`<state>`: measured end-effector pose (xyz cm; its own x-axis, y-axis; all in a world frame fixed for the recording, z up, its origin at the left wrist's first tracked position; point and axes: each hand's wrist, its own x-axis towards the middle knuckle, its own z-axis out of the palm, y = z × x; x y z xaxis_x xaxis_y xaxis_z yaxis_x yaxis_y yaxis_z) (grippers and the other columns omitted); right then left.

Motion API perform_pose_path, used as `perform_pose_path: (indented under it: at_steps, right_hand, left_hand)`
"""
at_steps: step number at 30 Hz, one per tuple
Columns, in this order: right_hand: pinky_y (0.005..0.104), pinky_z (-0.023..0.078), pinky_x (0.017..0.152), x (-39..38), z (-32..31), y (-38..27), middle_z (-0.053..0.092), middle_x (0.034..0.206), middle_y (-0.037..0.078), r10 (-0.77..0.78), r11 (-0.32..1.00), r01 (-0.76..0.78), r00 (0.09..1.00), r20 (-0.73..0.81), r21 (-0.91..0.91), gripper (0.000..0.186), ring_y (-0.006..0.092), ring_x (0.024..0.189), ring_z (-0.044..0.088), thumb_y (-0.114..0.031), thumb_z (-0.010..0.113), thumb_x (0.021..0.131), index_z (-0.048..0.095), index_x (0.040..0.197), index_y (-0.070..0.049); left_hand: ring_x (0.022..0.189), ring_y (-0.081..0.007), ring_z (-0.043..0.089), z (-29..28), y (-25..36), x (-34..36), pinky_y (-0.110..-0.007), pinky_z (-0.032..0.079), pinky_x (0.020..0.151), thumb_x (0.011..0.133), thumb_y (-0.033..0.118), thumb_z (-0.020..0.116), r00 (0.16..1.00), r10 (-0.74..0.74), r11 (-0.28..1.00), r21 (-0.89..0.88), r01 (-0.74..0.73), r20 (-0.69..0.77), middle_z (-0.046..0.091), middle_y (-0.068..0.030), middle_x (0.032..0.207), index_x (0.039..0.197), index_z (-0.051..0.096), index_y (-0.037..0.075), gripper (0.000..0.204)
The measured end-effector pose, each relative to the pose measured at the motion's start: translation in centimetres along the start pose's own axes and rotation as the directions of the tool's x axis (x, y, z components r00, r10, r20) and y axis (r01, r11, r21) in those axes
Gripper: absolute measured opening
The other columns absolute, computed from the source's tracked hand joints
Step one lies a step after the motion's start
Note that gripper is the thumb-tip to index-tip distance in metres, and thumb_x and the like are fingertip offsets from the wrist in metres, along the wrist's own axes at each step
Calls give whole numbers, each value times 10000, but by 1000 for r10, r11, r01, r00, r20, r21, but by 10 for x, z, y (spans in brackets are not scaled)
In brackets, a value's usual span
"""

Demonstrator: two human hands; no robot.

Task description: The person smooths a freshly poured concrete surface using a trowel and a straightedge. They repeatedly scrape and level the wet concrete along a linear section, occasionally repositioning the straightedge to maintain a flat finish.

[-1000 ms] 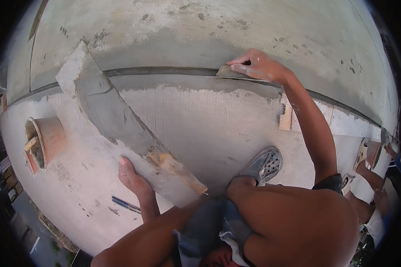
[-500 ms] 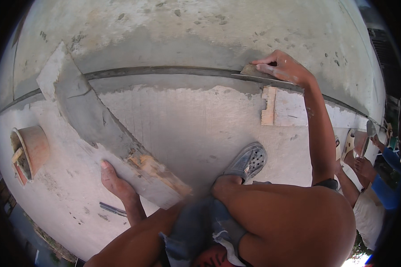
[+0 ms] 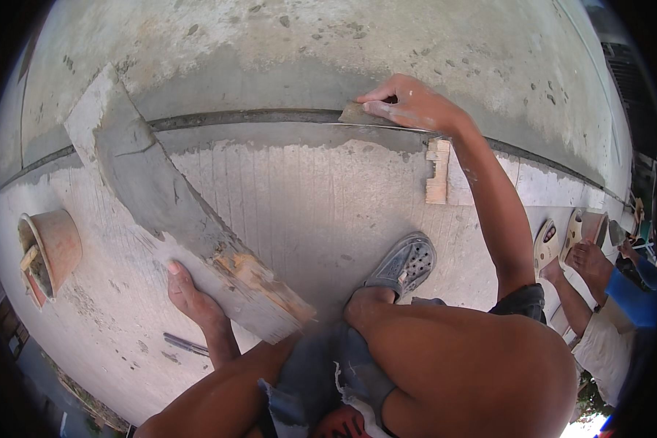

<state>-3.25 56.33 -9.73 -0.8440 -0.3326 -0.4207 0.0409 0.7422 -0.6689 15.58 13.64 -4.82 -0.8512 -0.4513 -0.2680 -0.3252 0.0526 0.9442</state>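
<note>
A flat scraper (image 3: 354,114) is held over the dark groove (image 3: 270,116) in the concrete floor (image 3: 292,197), its thin pale edge seen nearly side-on along the groove's near side. The groove is bordered above and below by smooth grey mortar (image 3: 230,86). To the left of the scraper, an open run of groove is left as far as the mortar-covered board (image 3: 164,193); to the right, room is narrowed by the wrist and by a pale plank (image 3: 482,181) laid along the groove, its broken end turned leftward. Below, a broad open stretch of floor is bounded by the board and a grey clog (image 3: 416,263).

The scraper is pinched between thumb and fingers by the right hand (image 3: 420,106), which is turned leftward, the forearm raised steeply from the lower right. The board is slanted from upper left to lower right, its splintered end brought close to the knees. The left hand (image 3: 197,303) is placed at the board's lower left edge; its fingers are partly hidden, so how tightly they are closed cannot be told.

Farther left, a bucket (image 3: 64,241) is tipped toward the rim of the view. Two slim dark sticks (image 3: 186,343) are laid near the left wrist. At far right, a co-worker's pale clog (image 3: 546,247) is seen.
</note>
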Motion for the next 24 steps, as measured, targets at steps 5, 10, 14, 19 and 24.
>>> perform_pose_path:
  at_steps: [5,10,14,19,24]
  right_hand:
    - [402,517,972,-28,-27,7,761,1171,179,169,985,-167,983,72,-32,436,251,1013,686,-412,666,986,768,1200,-46]
    - [404,525,981,-56,-49,34,747,1234,155,229,965,-226,973,10,-136,469,273,1091,691,-450,662,974,781,1181,-46]
    - [386,536,940,-46,-49,1,768,1146,177,208,978,-207,977,41,-12,477,265,1022,703,-455,665,972,771,1212,-56]
    - [394,539,929,-22,-17,-1,777,1094,178,61,997,-60,998,-24,43,454,268,994,706,-439,653,988,777,1199,-57]
    - [383,520,979,-24,-16,4,761,1201,146,172,985,-172,984,37,-17,419,260,1077,695,-399,654,991,775,1205,-60]
  left_hand:
    - [957,-175,605,6,1,1,-311,489,844,1134,386,425,999,13,1000,16,-12,-45,663,-154,1064,1145,609,-111,531]
    - [1012,-195,616,-3,-2,3,-328,499,898,1122,415,444,999,-16,1000,2,17,-46,657,-163,1145,1233,599,-108,557]
    - [1016,-197,617,-7,-3,2,-330,504,895,1123,418,439,999,-18,1000,17,19,-48,657,-162,1147,1239,599,-110,564]
    - [1016,-196,616,-1,-5,2,-330,505,891,1124,419,436,1000,-13,1000,25,13,-23,657,-162,1142,1238,599,-110,565]
    - [999,-187,610,-1,-3,0,-327,500,876,1126,418,432,1000,25,998,59,-25,0,657,-155,1115,1215,603,-104,557]
